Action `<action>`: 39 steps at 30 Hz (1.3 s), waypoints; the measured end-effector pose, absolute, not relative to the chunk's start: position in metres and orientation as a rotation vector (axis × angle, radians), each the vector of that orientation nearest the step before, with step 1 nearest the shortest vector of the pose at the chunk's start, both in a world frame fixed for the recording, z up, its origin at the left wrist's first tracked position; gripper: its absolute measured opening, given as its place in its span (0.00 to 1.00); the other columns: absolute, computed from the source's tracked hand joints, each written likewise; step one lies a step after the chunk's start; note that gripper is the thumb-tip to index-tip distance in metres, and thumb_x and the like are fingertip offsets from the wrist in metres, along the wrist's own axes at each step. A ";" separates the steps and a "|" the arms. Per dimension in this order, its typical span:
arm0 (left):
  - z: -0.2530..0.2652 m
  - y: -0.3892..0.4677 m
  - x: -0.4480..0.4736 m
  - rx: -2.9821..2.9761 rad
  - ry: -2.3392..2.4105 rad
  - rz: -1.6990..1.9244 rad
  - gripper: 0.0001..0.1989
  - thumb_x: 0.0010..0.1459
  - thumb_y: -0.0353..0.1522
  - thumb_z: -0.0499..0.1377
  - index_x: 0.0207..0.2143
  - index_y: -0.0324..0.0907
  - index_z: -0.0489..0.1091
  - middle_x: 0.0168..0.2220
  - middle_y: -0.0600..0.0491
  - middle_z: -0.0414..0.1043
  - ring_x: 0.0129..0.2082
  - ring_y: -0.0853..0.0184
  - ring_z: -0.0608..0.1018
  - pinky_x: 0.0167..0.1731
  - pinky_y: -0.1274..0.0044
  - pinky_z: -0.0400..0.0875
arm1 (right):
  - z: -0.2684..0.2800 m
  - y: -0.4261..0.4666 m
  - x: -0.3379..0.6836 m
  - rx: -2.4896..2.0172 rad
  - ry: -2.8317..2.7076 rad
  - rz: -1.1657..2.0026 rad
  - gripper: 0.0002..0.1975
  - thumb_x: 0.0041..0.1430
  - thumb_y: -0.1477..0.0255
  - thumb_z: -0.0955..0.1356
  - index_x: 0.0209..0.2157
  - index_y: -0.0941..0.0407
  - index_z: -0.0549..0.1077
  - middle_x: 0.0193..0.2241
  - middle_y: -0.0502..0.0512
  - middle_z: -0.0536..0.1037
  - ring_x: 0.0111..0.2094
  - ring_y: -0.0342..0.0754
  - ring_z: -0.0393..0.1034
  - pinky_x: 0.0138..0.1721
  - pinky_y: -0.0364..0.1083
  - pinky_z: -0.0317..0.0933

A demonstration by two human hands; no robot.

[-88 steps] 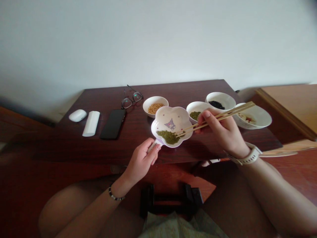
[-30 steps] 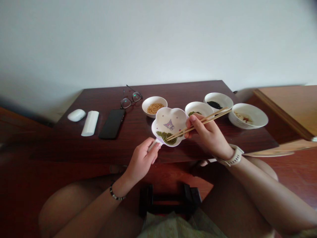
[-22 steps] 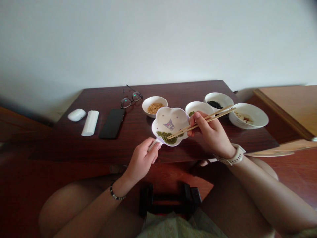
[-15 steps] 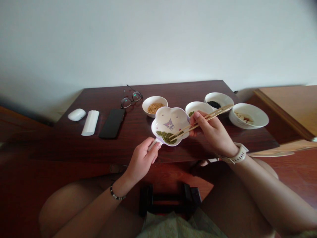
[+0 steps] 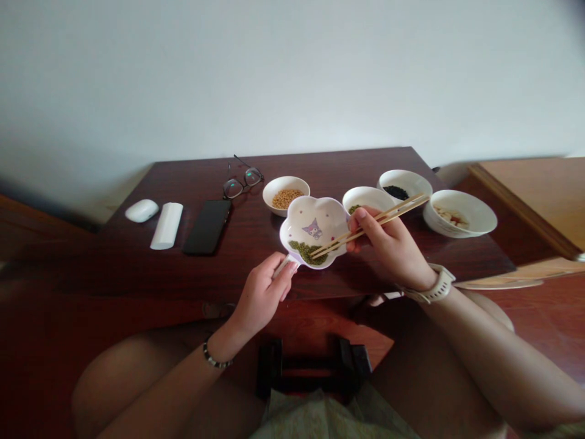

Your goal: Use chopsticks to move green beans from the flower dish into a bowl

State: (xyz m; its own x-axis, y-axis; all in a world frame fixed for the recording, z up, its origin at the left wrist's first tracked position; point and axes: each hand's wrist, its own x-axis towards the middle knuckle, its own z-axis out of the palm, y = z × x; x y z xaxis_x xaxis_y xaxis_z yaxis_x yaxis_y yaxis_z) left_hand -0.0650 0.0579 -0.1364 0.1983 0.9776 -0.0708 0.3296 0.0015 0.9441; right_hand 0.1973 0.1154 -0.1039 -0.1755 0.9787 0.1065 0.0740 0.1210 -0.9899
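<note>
My left hand (image 5: 267, 289) is closed round the short handle of a flower-shaped bowl (image 5: 301, 216), white inside with a cartoon print and a lilac rim. The bowl tilts toward me, and small green beans (image 5: 301, 251) lie along its near side. Between the fingers of my right hand (image 5: 388, 244) is a pair of wooden chopsticks (image 5: 388, 214). Their tips are close together among the beans. Just behind that hand stands a white bowl (image 5: 365, 194) with more green beans, partly hidden by my fingers.
A white bowl of tan beans (image 5: 287, 199) stands behind the flower bowl. To the right are a bowl of black beans (image 5: 395, 192) and a larger bowl (image 5: 479, 216) with pale pieces. Glasses (image 5: 242, 183), a black phone (image 5: 208, 227), a white case (image 5: 167, 225) and a white mouse-like object (image 5: 142, 211) lie left.
The chopstick tips have drawn together and shifted slightly left within the green beans. My left hand and the flower-shaped bowl have stayed almost still.
</note>
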 end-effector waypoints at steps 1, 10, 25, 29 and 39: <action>-0.136 0.058 -0.065 1.512 1.299 0.850 0.20 0.74 0.46 0.55 0.33 0.42 0.66 0.21 0.61 0.64 0.21 0.76 0.65 0.26 0.80 0.60 | -0.104 0.115 0.197 -1.096 -1.452 1.208 0.24 0.72 0.46 0.66 0.35 0.53 0.71 0.25 0.51 0.76 0.27 0.45 0.72 0.31 0.44 0.69; -0.136 0.058 -0.063 1.487 1.289 0.875 0.20 0.74 0.46 0.55 0.33 0.42 0.65 0.20 0.62 0.63 0.21 0.77 0.64 0.25 0.80 0.59 | -0.108 0.116 0.198 -1.091 -1.393 1.227 0.23 0.73 0.48 0.66 0.35 0.54 0.71 0.25 0.51 0.75 0.27 0.44 0.72 0.30 0.43 0.68; -0.137 0.057 -0.063 1.486 1.291 0.884 0.21 0.74 0.46 0.56 0.32 0.42 0.64 0.20 0.62 0.63 0.21 0.78 0.64 0.25 0.81 0.59 | -0.110 0.118 0.201 -1.082 -1.407 1.223 0.23 0.72 0.48 0.67 0.35 0.54 0.72 0.25 0.51 0.76 0.26 0.44 0.73 0.27 0.42 0.68; -0.137 0.057 -0.063 1.495 1.296 0.892 0.21 0.74 0.46 0.56 0.32 0.42 0.65 0.20 0.62 0.63 0.21 0.77 0.64 0.25 0.81 0.59 | -0.115 0.122 0.201 -1.072 -1.398 1.205 0.23 0.73 0.49 0.67 0.36 0.55 0.72 0.26 0.51 0.76 0.26 0.43 0.73 0.26 0.41 0.69; -0.137 0.057 -0.063 1.492 1.306 0.901 0.21 0.74 0.47 0.56 0.31 0.42 0.65 0.20 0.62 0.63 0.21 0.78 0.65 0.25 0.81 0.59 | -0.114 0.120 0.200 -1.070 -1.392 1.219 0.22 0.74 0.50 0.66 0.35 0.55 0.72 0.25 0.50 0.76 0.26 0.42 0.74 0.27 0.40 0.69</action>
State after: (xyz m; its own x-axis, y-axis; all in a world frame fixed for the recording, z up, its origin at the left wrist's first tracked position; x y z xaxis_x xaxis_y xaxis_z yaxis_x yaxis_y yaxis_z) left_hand -0.0631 0.0567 -0.1367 0.1669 0.9848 -0.0474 0.3055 -0.0059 0.9522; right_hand 0.2000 0.1202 -0.1135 -0.1519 0.9822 0.1109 0.0197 0.1151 -0.9932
